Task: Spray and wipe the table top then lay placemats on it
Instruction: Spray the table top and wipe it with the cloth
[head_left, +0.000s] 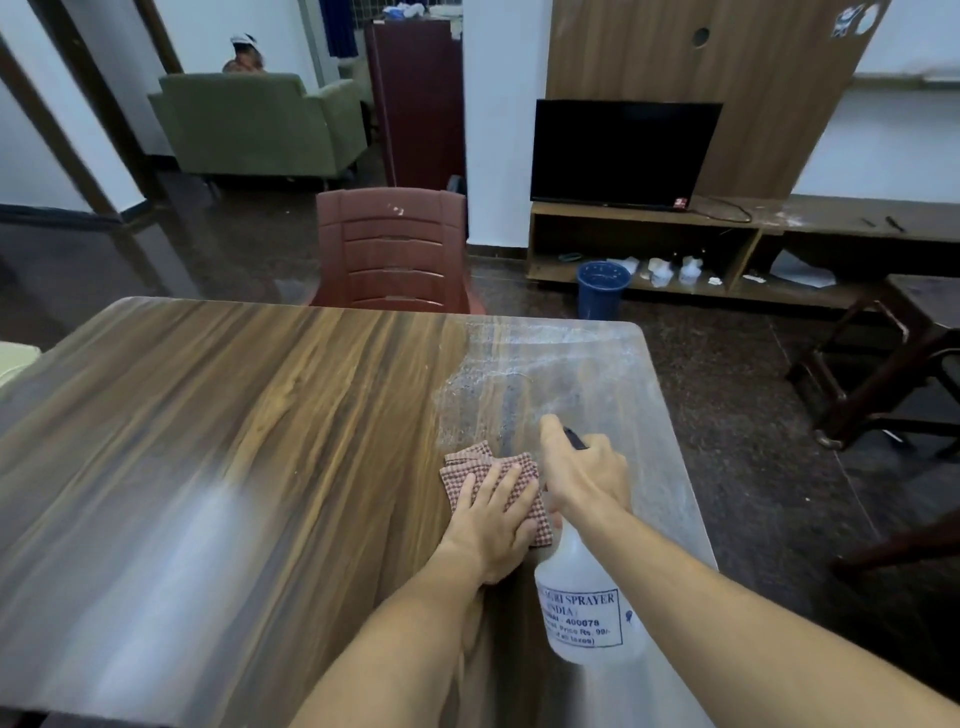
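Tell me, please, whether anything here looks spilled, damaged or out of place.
Only the wet, streaky patch over the far right of the table stands out, apparently fresh spray from the bottle rather than a spill. The chair back shows white scuffs.

Cloth (470, 462) on wet table (234, 415), sprayer (587, 608) above

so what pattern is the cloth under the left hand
A red-and-white checked woven cloth, seen best in the head view.

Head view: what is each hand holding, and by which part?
The right hand grips the spray bottle by its trigger head and neck. The left hand holds nothing; it presses flat on the checked cloth on the table.
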